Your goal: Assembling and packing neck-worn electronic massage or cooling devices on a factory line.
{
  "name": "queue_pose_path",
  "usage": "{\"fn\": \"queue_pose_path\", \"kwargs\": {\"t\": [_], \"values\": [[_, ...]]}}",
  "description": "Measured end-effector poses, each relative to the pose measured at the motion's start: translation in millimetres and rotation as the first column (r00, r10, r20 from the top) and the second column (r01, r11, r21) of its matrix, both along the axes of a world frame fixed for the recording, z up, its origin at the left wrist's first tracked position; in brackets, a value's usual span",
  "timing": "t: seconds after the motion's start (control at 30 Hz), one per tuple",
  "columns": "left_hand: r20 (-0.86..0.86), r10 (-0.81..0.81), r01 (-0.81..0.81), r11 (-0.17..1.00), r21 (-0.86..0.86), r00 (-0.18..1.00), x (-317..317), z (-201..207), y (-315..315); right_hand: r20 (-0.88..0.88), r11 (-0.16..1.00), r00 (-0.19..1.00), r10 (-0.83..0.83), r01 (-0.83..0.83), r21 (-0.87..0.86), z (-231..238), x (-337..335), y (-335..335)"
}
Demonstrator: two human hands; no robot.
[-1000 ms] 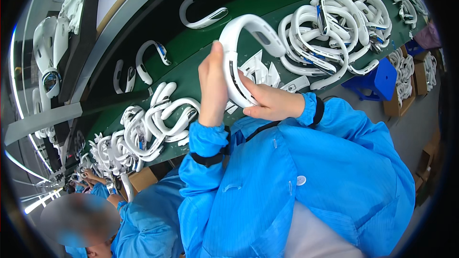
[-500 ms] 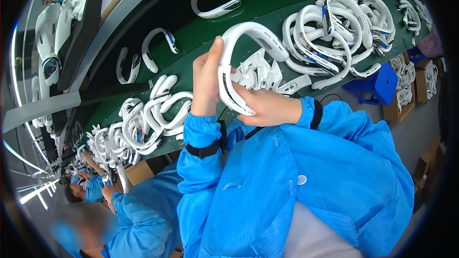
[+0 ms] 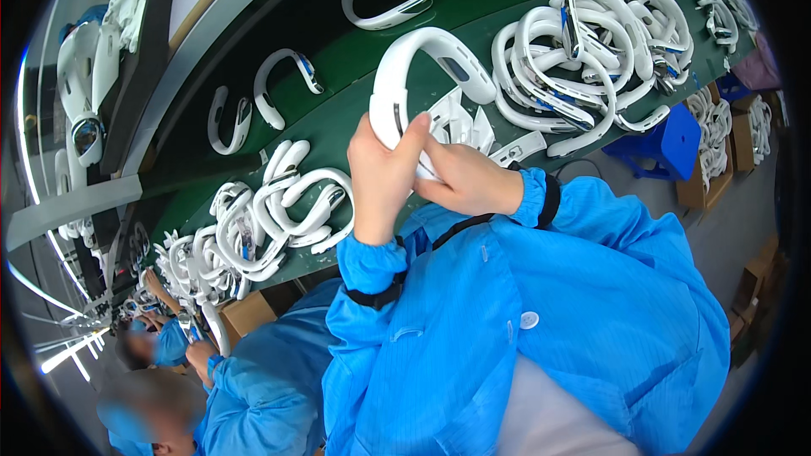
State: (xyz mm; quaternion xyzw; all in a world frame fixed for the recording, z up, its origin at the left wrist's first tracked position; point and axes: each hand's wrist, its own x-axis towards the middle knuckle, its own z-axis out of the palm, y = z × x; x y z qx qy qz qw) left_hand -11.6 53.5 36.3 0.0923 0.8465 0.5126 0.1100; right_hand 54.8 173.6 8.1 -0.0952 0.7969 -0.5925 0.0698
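Note:
Over the near edge of the green bench I hold a white, curved neck fan (image 3: 411, 52) in both hands. My left hand (image 3: 382, 176) is closed round its lower left part, with the thumb across a dark slot in the shell. Against the same lower end my right hand (image 3: 473, 179) is closed, its fingertips next to the left thumb. The fan's free arm, with a grey slot, curves away to the right. Just behind my right hand lie white curved shell pieces (image 3: 461, 122). The fan's lowest end is mostly covered by my fingers.
Piles of white neck fans lie on the bench (image 3: 473, 2) at right (image 3: 591, 59) and left (image 3: 279, 203). Single fans lie at the back (image 3: 384, 8). A blue stool (image 3: 663, 148) and filled cartons (image 3: 718, 169) stand at right. A co-worker in blue (image 3: 262, 380) sits at left.
My left hand has slid down the fan toward my right hand, its thumb now across the shell. The fan has turned slightly and its lower end is more covered.

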Motion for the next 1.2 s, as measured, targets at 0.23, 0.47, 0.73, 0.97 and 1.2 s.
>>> {"fn": "queue_pose_path", "kwargs": {"t": [0.23, 0.47, 0.73, 0.97, 1.2], "values": [[-0.054, -0.129, 0.116, 0.973, -0.198, 0.990, -2.6, 7.8, -5.9, 0.080, 0.983, 0.989, 0.126, -0.135, 0.123, -8.1, 1.4, -3.1], [0.329, -0.153, -0.046, 0.849, 0.526, 0.932, -16.2, -3.9, -7.5, -0.028, 0.942, 0.979, 0.204, -0.204, -0.267, 0.9, -5.3, 1.7], [-0.081, 0.098, -0.073, 0.963, 0.261, 0.992, -11.1, -3.2, -6.9, 0.040, 0.791, 0.996, 0.084, -0.042, -0.611, -10.8, -13.9, -2.4], [-0.038, 0.021, -0.023, 0.998, -0.057, 0.999, 41.5, 12.2, -2.8, 0.074, 0.752, 0.996, 0.041, 0.018, -0.659, -8.2, -18.4, 8.5], [-0.264, -0.060, 0.049, 0.998, -0.047, 0.963, 36.2, 15.8, -1.3, 0.075, 0.742, 0.993, 0.087, -0.015, -0.670, -3.9, -20.4, 20.1]]}}
